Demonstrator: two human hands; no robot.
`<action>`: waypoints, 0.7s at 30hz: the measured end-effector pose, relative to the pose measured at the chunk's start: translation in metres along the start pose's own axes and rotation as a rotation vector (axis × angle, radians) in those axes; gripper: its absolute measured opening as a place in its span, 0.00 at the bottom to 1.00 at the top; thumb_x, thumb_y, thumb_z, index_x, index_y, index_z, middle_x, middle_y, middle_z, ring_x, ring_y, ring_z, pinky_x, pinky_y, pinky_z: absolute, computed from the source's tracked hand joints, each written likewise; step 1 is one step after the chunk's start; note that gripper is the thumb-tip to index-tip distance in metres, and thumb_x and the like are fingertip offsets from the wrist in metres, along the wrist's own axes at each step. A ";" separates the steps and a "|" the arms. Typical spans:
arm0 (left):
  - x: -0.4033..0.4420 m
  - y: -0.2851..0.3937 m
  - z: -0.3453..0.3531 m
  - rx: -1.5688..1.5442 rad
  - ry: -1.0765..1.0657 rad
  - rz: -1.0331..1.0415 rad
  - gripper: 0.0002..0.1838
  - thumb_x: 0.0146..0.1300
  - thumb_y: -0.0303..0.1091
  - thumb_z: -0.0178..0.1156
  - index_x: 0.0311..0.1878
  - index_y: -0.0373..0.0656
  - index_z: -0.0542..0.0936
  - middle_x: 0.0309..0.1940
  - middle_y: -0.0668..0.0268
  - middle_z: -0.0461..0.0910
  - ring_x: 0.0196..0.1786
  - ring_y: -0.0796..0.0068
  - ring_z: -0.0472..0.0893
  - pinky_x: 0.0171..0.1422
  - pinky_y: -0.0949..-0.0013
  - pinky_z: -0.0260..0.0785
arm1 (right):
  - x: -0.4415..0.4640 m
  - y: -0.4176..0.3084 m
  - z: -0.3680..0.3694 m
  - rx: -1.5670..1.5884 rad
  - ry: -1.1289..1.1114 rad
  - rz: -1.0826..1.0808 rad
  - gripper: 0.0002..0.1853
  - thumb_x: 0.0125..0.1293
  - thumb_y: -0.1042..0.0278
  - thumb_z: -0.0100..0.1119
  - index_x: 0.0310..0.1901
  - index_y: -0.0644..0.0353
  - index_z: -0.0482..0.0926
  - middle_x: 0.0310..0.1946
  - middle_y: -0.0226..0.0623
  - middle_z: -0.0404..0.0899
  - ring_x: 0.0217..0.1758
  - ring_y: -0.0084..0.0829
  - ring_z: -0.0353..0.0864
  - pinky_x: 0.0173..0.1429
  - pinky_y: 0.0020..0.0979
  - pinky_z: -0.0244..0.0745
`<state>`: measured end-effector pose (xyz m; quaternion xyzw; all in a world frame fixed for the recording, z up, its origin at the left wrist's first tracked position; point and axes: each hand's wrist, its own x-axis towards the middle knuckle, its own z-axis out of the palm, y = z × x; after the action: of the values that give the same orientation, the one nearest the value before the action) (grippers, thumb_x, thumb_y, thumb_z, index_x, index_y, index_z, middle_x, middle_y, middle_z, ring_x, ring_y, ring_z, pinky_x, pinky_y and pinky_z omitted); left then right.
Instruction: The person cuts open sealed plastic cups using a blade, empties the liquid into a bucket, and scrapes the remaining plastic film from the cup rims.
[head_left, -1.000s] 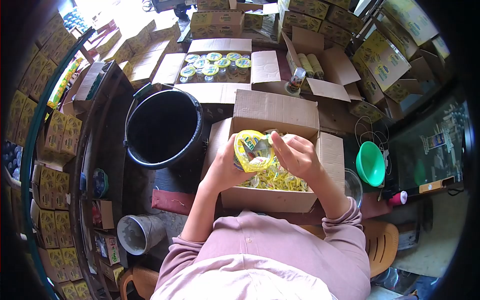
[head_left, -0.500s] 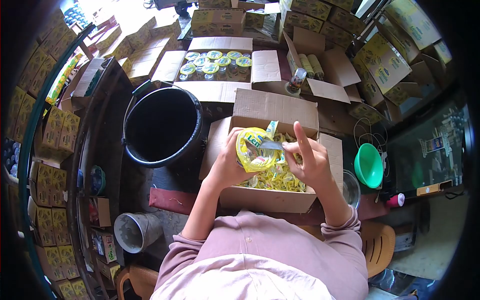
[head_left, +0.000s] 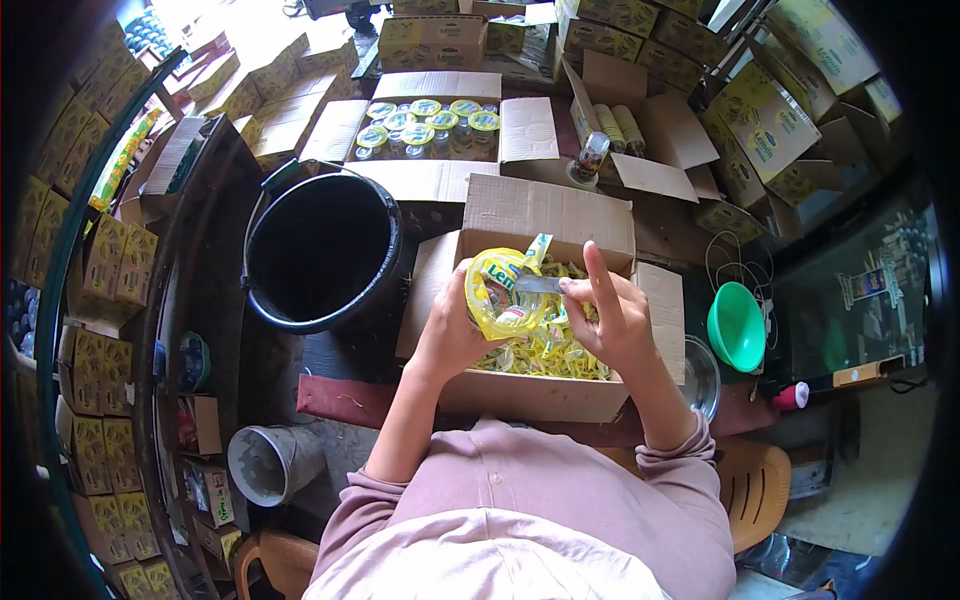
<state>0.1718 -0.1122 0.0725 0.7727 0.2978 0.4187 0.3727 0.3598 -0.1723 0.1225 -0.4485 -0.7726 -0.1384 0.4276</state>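
My left hand [head_left: 445, 325] is wrapped round a clear plastic cup [head_left: 503, 324] with a yellow printed film lid, tilted towards me. Part of the film is cut away, and a strip of it sticks up at the far edge. Pinched in my right hand [head_left: 615, 315] is a small knife [head_left: 540, 284], its blade lying across the opening; the index finger points up. Below both hands stands an open cardboard carton [head_left: 530, 398] holding many yellow film scraps [head_left: 575, 360].
A black bucket [head_left: 385, 285] stands left of the carton. Behind it, another open carton [head_left: 425, 182] holds several lidded cups. At right are a green bowl [head_left: 735, 330] and a metal bowl [head_left: 705, 385]. A glass jar [head_left: 590, 157] stands near the far right carton [head_left: 655, 180].
The film lid shows a wider opening than before, with the knife shifted slightly along it. My hands and the cup have moved only a little; the whole view has shifted slightly.
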 end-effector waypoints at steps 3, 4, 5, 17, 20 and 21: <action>0.000 0.003 -0.002 -0.030 0.004 -0.030 0.37 0.38 0.30 0.73 0.52 0.36 0.63 0.43 0.54 0.73 0.43 0.58 0.76 0.48 0.63 0.70 | 0.003 0.001 -0.001 0.017 -0.019 0.016 0.28 0.47 0.84 0.62 0.54 0.64 0.70 0.18 0.35 0.73 0.19 0.30 0.73 0.25 0.31 0.70; 0.000 0.002 -0.004 -0.061 -0.007 -0.033 0.37 0.38 0.30 0.73 0.51 0.36 0.63 0.42 0.55 0.73 0.43 0.59 0.76 0.48 0.63 0.70 | 0.003 0.005 -0.002 0.025 -0.023 0.032 0.26 0.47 0.84 0.62 0.52 0.63 0.72 0.19 0.35 0.73 0.20 0.30 0.73 0.25 0.31 0.70; 0.000 0.002 -0.006 -0.093 -0.018 -0.036 0.36 0.38 0.29 0.73 0.51 0.36 0.63 0.42 0.55 0.74 0.43 0.59 0.76 0.47 0.63 0.70 | 0.002 0.008 -0.003 0.033 -0.026 0.047 0.24 0.47 0.84 0.61 0.49 0.62 0.75 0.20 0.35 0.73 0.20 0.31 0.73 0.25 0.31 0.70; 0.002 0.005 -0.003 -0.014 0.011 0.039 0.33 0.36 0.25 0.71 0.49 0.36 0.67 0.43 0.55 0.72 0.47 0.54 0.73 0.52 0.61 0.66 | -0.002 0.004 -0.004 -0.164 -0.136 -0.142 0.13 0.43 0.76 0.62 0.34 0.61 0.81 0.26 0.31 0.77 0.29 0.27 0.75 0.34 0.28 0.74; 0.002 0.006 -0.002 -0.009 0.024 0.044 0.33 0.36 0.25 0.71 0.48 0.36 0.67 0.43 0.55 0.71 0.48 0.54 0.73 0.52 0.61 0.66 | -0.002 0.003 -0.003 -0.169 -0.126 -0.156 0.13 0.43 0.76 0.62 0.35 0.61 0.81 0.27 0.31 0.77 0.29 0.26 0.75 0.34 0.27 0.74; 0.001 0.006 -0.002 -0.007 0.031 0.045 0.33 0.36 0.25 0.71 0.48 0.36 0.67 0.43 0.55 0.71 0.48 0.54 0.73 0.53 0.61 0.66 | -0.002 0.003 -0.002 -0.168 -0.119 -0.162 0.13 0.43 0.76 0.62 0.35 0.61 0.81 0.27 0.31 0.77 0.29 0.26 0.75 0.33 0.27 0.74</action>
<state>0.1717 -0.1138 0.0787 0.7714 0.2845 0.4399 0.3612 0.3635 -0.1732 0.1218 -0.4264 -0.8159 -0.2097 0.3294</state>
